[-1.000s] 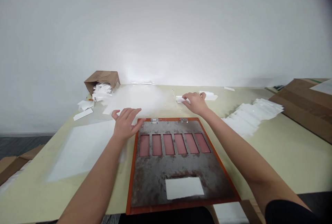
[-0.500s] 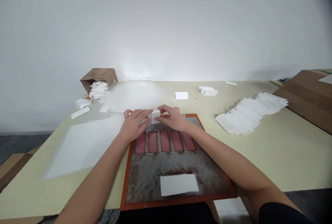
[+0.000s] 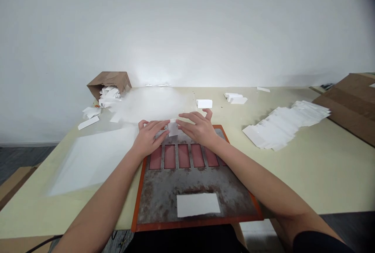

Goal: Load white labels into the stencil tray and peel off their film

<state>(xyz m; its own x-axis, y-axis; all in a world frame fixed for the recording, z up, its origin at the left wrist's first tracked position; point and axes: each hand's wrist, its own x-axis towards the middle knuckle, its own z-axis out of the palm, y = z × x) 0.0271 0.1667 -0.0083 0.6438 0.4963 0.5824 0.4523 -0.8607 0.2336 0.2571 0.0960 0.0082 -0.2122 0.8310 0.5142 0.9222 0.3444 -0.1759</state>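
A small white block-like piece [image 3: 173,129], perhaps a stack of cards, stands at the far edge of an orange-rimmed grey board [image 3: 158,200]. My left hand [image 3: 149,137] pinches its left side between thumb and fingers. At its right side, my right hand [image 3: 200,128] has its fingers spread, with the fingertips close to the piece; whether they touch it I cannot tell. Reddish rectangular recesses [image 3: 183,156] run in a row across the board, the rightmost partly behind my right forearm. Near the board's front edge lies a white rectangular card [image 3: 198,205].
Fanned white sleeves or cards [image 3: 285,126] lie to the right, beside a cardboard box [image 3: 348,100]. Small white stacks [image 3: 204,103] stand at the back. A tipped brown box [image 3: 113,79] spills white pieces at the back left. Pale sheets [image 3: 93,163] cover the left side.
My right hand has loosened from the white piece; its fingers have spread and lifted. My left hand stays at the piece's left side. The view has shifted slightly.
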